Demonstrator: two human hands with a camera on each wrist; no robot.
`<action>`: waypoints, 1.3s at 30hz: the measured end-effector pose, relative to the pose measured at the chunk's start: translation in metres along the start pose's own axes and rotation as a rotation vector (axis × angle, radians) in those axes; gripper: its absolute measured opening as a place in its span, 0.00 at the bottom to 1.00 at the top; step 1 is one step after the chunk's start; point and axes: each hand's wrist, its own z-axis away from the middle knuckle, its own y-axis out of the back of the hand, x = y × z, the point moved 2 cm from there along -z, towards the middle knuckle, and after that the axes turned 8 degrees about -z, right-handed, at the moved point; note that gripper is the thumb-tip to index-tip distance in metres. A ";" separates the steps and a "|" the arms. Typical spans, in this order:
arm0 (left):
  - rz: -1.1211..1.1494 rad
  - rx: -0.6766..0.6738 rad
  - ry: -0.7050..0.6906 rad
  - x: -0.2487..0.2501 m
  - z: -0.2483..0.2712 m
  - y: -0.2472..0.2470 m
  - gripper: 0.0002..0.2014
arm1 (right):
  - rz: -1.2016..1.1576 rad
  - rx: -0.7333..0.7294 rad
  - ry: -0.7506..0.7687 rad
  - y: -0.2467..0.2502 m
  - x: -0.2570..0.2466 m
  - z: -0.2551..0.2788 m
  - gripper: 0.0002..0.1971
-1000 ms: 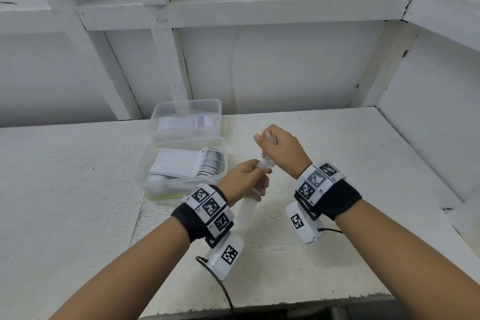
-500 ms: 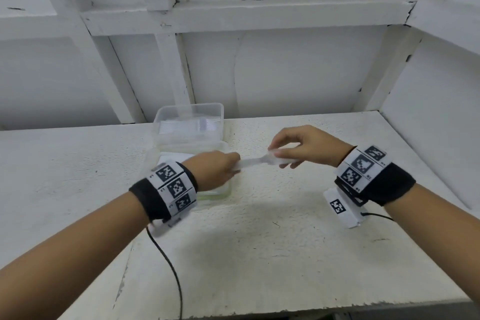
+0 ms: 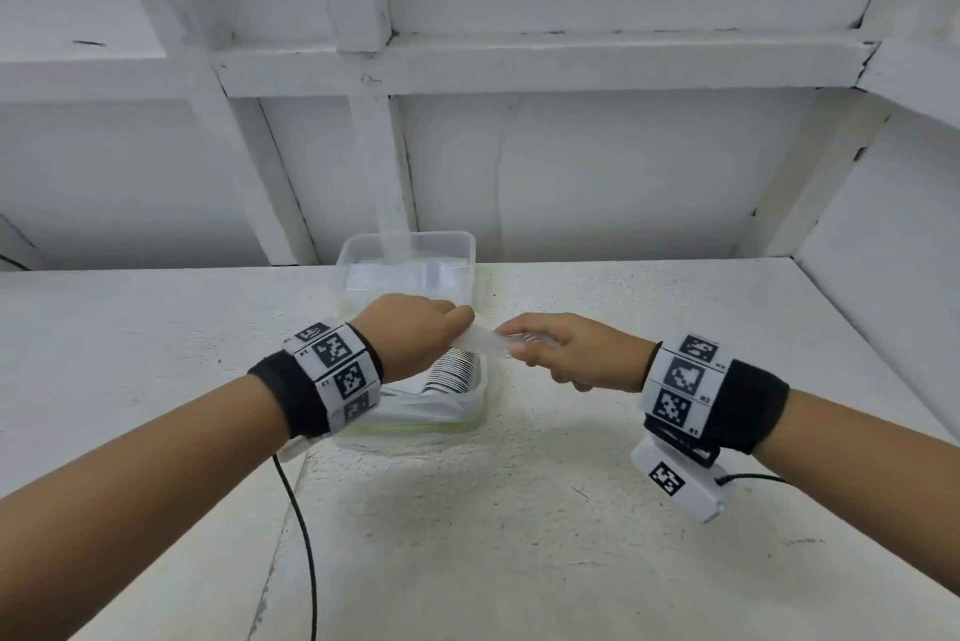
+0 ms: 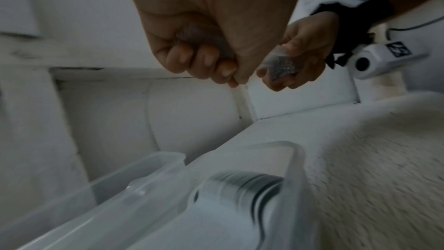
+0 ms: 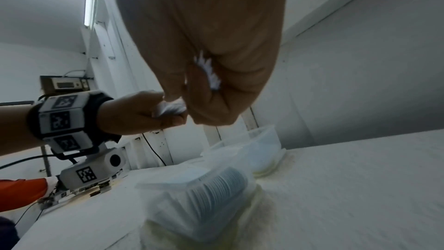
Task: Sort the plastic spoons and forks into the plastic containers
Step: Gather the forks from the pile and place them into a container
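A small bundle of white plastic forks point(image 3: 484, 342) lies level between my two hands, above the right rim of the near container point(image 3: 470, 414). My left hand point(image 3: 421, 331) grips the handle end in a fist. My right hand point(image 3: 561, 354) pinches the other end, and the tines point(image 5: 208, 71) poke out inside its palm. The near clear container holds a stacked row of white spoons point(image 3: 453, 370). Behind it the far clear container point(image 3: 405, 245) holds more white cutlery, too blurred to name. In the left wrist view the bundle's head point(image 4: 281, 65) shows in my right hand's fingers.
The white table point(image 3: 571, 536) spreads to the right and front of the containers. White walls and beams close in the back and right side. A black cable point(image 3: 301, 526) runs off my left wrist toward the front edge.
The bundle has turned from upright to level. Both hands have moved away from me with it, from the table's middle to above the near container.
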 end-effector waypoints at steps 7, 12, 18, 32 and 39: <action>0.310 0.100 0.160 -0.082 -0.008 -0.012 0.35 | 0.060 0.098 0.082 0.028 -0.035 -0.069 0.15; 0.670 0.032 0.573 -0.162 -0.013 -0.047 0.28 | 0.209 0.192 0.100 0.062 -0.053 -0.143 0.18; 0.616 -0.339 0.721 -0.185 -0.034 -0.112 0.21 | 0.470 0.097 0.050 0.051 -0.042 -0.225 0.20; 0.683 -0.389 0.663 -0.174 -0.044 -0.137 0.20 | 0.664 -0.039 0.032 0.022 -0.015 -0.280 0.19; 0.721 -0.359 0.665 -0.174 -0.042 -0.139 0.19 | 0.645 -0.030 -0.017 0.017 -0.010 -0.280 0.17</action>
